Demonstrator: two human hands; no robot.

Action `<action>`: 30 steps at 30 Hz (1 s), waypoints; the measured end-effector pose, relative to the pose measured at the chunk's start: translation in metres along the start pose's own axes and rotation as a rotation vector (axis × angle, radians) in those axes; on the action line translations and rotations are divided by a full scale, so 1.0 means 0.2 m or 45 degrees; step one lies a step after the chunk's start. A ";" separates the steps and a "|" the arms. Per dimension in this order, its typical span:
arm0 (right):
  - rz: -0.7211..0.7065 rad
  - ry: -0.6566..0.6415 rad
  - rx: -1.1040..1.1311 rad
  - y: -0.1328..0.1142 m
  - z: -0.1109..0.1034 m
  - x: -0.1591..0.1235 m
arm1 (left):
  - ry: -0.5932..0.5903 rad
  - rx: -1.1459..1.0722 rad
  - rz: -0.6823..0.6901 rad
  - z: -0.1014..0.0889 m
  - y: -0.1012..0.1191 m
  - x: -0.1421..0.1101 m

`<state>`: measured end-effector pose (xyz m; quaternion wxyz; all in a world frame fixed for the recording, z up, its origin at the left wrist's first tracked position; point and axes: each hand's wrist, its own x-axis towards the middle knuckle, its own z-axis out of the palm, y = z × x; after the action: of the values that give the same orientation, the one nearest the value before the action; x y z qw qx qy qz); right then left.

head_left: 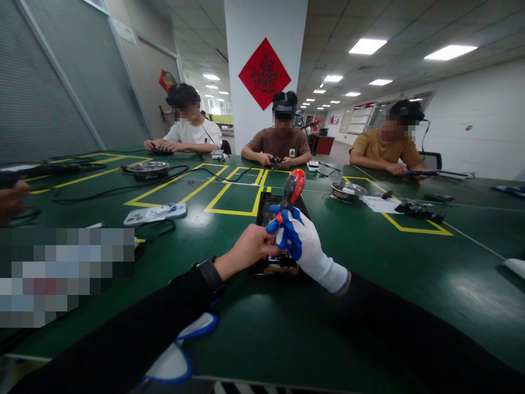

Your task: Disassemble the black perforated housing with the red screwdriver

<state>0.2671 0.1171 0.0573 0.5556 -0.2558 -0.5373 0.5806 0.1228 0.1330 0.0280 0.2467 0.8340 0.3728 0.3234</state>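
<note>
A screwdriver (293, 189) with a red and black handle stands nearly upright, handle up, above the middle of the table. My right hand (305, 241), in a white glove with blue coated fingers, is closed around its lower handle. Bare and wearing a dark wristband, my left hand (252, 246) pinches close to the screwdriver's shaft. What lies between its fingertips is hidden by the glove. Beneath both hands is a black, tray-like casing (256, 268) with parts inside. Its middle is covered by my hands.
A white and blue glove (170, 361) lies by my left forearm. Phone-like objects (153, 214) and cables are at left. Metal bowls (348, 190) stand left and right, with paper (381, 204) and black parts (420, 210) at right. Several people sit around the green table (389, 279).
</note>
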 end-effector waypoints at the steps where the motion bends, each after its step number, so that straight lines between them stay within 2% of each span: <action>1: -0.006 0.026 -0.015 0.00 0.00 0.00 | -0.012 0.008 0.008 0.00 0.00 0.00; 9: -0.046 0.175 -0.169 0.02 0.01 0.02 | 0.031 -0.026 -0.013 0.01 -0.01 0.00; 16: -0.045 -0.066 -0.002 0.03 -0.01 0.01 | 0.019 -0.027 -0.022 0.01 -0.01 0.00; 18: -0.062 -0.048 -0.022 0.04 -0.01 0.01 | -0.007 -0.004 0.004 0.01 -0.01 0.00; 21: -0.103 0.068 -0.127 0.06 0.00 0.02 | -0.036 -0.010 0.029 0.01 0.00 0.00; 24: -0.120 0.153 -0.205 0.05 0.01 0.02 | -0.008 -0.026 0.011 0.01 0.00 0.00; 30: 0.010 0.009 -0.072 0.00 0.01 0.00 | 0.003 -0.077 -0.033 0.02 0.00 0.00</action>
<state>0.2662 0.1157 0.0581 0.5479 -0.2756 -0.5505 0.5664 0.1248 0.1318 0.0256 0.2754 0.8209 0.3740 0.3323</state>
